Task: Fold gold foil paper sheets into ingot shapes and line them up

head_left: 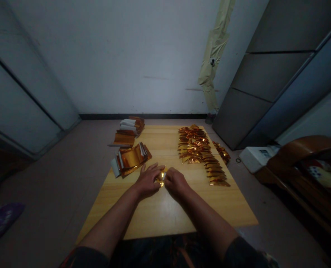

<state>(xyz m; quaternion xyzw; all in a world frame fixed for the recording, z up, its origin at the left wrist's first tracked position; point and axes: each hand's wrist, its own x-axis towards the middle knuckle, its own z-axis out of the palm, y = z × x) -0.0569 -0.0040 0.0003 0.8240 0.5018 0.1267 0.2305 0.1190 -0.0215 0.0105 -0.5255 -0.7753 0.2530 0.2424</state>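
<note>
A small sheet of gold foil paper [162, 179], partly folded, lies between my hands near the middle of the wooden table. My left hand [148, 181] holds its left side, thumb and index finger on the foil while the other fingers stretch forward. Curled into a fist, my right hand [177, 182] grips the right side. Fingers hide much of the sheet. Just beyond my left hand sits a stack of foil sheets [132, 158] with grey-white backs. To the right, rows of folded gold foil pieces [194, 145] overlap one another.
More foil sheets [124, 138] lie at the table's [159, 216] far left corner. Other folded foil pieces [221, 152] are beyond its right edge. A grey cabinet [254, 85] and a wooden chair-like piece [302, 163] stand on the right. The wall [137, 56] is behind.
</note>
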